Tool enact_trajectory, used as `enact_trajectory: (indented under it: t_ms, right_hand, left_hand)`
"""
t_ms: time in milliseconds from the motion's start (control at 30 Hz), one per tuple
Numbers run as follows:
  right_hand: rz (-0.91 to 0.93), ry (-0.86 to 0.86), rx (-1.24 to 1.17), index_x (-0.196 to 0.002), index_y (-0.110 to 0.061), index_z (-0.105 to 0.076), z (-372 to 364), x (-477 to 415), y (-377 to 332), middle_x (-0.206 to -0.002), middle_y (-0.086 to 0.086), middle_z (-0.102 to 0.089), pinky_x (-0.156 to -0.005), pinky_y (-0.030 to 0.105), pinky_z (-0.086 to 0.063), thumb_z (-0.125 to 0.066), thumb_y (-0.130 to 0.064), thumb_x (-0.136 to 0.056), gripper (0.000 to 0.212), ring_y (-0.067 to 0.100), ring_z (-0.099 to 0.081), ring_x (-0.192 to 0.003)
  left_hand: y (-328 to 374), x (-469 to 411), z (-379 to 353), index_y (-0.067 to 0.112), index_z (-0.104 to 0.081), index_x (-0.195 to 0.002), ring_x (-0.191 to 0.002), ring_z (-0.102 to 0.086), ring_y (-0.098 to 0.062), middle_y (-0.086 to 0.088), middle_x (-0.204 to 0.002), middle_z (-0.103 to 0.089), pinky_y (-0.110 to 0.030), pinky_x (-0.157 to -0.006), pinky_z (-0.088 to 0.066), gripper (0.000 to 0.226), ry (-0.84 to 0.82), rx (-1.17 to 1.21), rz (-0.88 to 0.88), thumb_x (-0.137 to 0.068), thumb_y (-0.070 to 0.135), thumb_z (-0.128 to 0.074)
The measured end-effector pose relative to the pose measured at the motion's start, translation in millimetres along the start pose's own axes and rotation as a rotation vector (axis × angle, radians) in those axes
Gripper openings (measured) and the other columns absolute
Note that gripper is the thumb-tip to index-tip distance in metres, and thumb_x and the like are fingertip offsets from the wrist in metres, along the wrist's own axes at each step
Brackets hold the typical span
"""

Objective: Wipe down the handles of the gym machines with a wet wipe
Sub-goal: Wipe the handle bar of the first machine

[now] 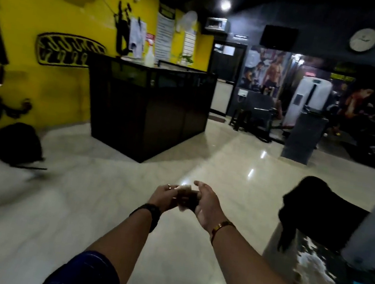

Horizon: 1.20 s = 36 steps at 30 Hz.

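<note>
Out over the glossy floor we've got the wet wipe [184, 189] pinched in the left hand [164, 196], right hand [205, 204] spread at three o'clock, gym machines [307, 118] well off at one o'clock.

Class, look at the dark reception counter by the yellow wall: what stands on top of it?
On the counter stands a pale spray bottle, with a green plant near its far end. Anything lying lower behind its raised edge is hidden.

Yellow wall [49, 82], black counter [147, 109], glossy cream floor [186, 254], navy striped sleeves [82, 276].
</note>
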State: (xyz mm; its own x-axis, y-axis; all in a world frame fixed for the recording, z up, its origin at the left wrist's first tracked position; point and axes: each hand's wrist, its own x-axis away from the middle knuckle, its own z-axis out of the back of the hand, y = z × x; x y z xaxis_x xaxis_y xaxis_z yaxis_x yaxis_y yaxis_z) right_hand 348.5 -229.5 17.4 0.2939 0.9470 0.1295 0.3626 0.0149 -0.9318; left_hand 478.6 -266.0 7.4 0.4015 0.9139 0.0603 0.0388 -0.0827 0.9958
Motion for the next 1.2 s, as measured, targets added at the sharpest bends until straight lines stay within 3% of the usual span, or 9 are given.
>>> enact_trajectory:
  t_ms: [167,367,500,600,767,900,967,1067,1200]
  right_hand:
    - [0.018,-0.142,0.228,-0.113,-0.006,-0.052,-92,-17,37,-0.096,0.017,-0.060,-0.067,0.037,-0.053,-0.049,-0.009,-0.098,0.016,0.029,-0.061,-0.081]
    - [-0.010,-0.363,0.441,-0.097,-0.009,-0.060,-196,-21,91,-0.088,0.009,-0.061,-0.064,0.026,-0.041,-0.065,-0.013,-0.089,0.010,0.018,-0.056,-0.078]
    - [-0.054,-0.481,0.453,-0.099,-0.002,-0.063,-256,-21,126,-0.086,0.012,-0.061,-0.065,0.026,-0.047,-0.067,-0.011,-0.087,0.016,0.019,-0.057,-0.076]
    - [-0.100,-0.566,0.393,-0.104,0.002,-0.060,-294,-22,144,-0.090,0.015,-0.064,-0.065,0.029,-0.054,-0.066,-0.006,-0.088,0.019,0.023,-0.062,-0.078]
    - [-0.182,-0.681,0.306,-0.099,-0.001,-0.059,-345,-35,169,-0.089,0.017,-0.065,-0.067,0.034,-0.056,-0.061,-0.002,-0.090,0.010,0.025,-0.065,-0.075]
    - [-0.216,-0.727,0.289,-0.087,-0.003,-0.060,-382,-66,181,-0.079,0.014,-0.065,-0.059,0.029,-0.054,-0.053,0.001,-0.093,0.010,0.023,-0.063,-0.066]
    - [-0.213,-0.751,0.302,-0.083,-0.003,-0.061,-402,-90,184,-0.076,0.015,-0.065,-0.062,0.030,-0.055,-0.053,0.002,-0.092,0.013,0.025,-0.062,-0.066]
    - [-0.194,-0.749,0.341,-0.076,-0.003,-0.060,-434,-128,188,-0.067,0.013,-0.062,-0.063,0.031,-0.053,-0.054,0.003,-0.091,0.017,0.026,-0.057,-0.065]
    - [-0.163,-0.749,0.356,-0.078,0.003,-0.055,-470,-177,186,-0.070,0.018,-0.054,-0.062,0.033,-0.051,-0.054,0.005,-0.088,0.010,0.027,-0.052,-0.067]
  left_hand:
    - [6,25,101,0.004,-0.070,-0.108,-0.078,-0.072,-0.026,-0.017,-0.102,-0.072,-0.031,-0.067,-0.060,0.019,0.164,0.256,0.076,-0.095,0.006,-0.056]
    - [9,56,202,0.007,-0.067,-0.106,-0.074,-0.070,-0.026,-0.014,-0.091,-0.072,-0.033,-0.073,-0.061,0.026,0.357,0.399,0.074,-0.092,-0.005,-0.048]
    - [8,80,259,0.006,-0.066,-0.088,-0.061,-0.069,-0.022,-0.010,-0.071,-0.072,-0.030,-0.061,-0.060,0.020,0.518,0.398,0.061,-0.095,-0.001,-0.048]
    - [0,90,298,0.003,-0.065,-0.090,-0.064,-0.070,-0.025,-0.012,-0.076,-0.072,-0.030,-0.057,-0.059,0.016,0.622,0.386,0.064,-0.097,0.012,-0.053]
    - [-12,87,355,0.002,-0.066,-0.094,-0.076,-0.068,-0.028,-0.018,-0.093,-0.069,-0.031,-0.065,-0.061,0.016,0.748,0.339,0.036,-0.098,0.014,-0.056]
    - [-18,63,399,0.004,-0.064,-0.088,-0.075,-0.068,-0.030,-0.015,-0.084,-0.069,-0.039,-0.075,-0.058,0.019,0.830,0.316,0.044,-0.100,0.012,-0.053]
    - [-16,44,419,0.000,-0.065,-0.094,-0.078,-0.067,-0.030,-0.018,-0.091,-0.069,-0.041,-0.077,-0.057,0.017,0.867,0.304,0.042,-0.098,0.014,-0.056]
    - [-5,11,445,0.004,-0.062,-0.114,-0.080,-0.063,-0.024,-0.017,-0.109,-0.064,-0.028,-0.067,-0.053,0.019,0.961,0.224,0.059,-0.098,0.010,-0.057]
    - [8,-38,477,0.000,-0.060,-0.122,-0.078,-0.063,-0.025,-0.017,-0.109,-0.064,-0.028,-0.064,-0.049,0.026,1.025,0.217,0.122,-0.100,0.009,-0.049]
